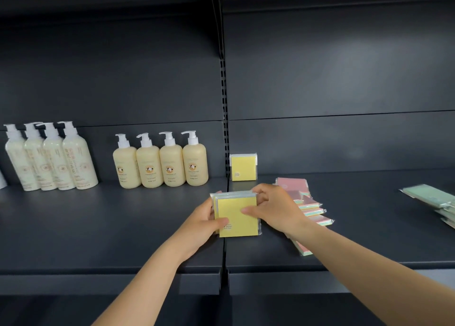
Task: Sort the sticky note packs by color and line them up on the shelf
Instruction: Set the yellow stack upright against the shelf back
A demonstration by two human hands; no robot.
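Holding yellow sticky note packs (237,216) above the shelf (123,227) front: left hand (205,221) and right hand (273,207), fingers pinching opposite edges. One yellow pack (243,167) upright at rear; pink packs (305,202) just right; green packs (433,197) far right.

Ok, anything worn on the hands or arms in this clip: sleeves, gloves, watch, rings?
Nothing shows. The left hand and right hand are bare, with no gloves, rings or watch visible. Both forearms are bare up to the frame's bottom edge; no sleeve comes into view.
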